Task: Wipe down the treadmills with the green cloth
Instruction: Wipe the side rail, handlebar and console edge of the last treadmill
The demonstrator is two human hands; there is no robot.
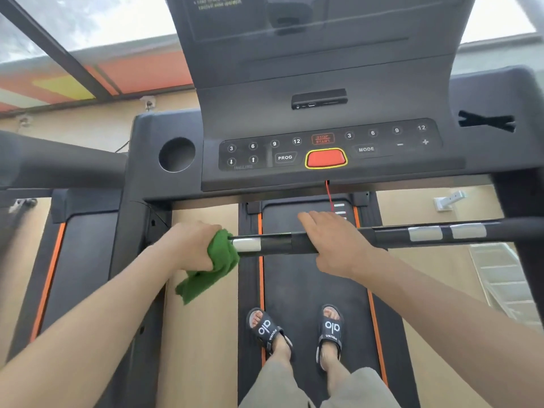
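Note:
I stand on the belt of a dark grey treadmill, facing its console. A black front handlebar with silver sensor plates crosses in front of me. My left hand grips the green cloth wrapped round the bar's left end, and a loose corner of the cloth hangs below. My right hand rests on the bar near its middle, fingers curled over the top.
A second treadmill stands close on the left, its handrail at my left. Wooden floor shows between the two machines. A red safety cord hangs under the console. A window and wall lie ahead.

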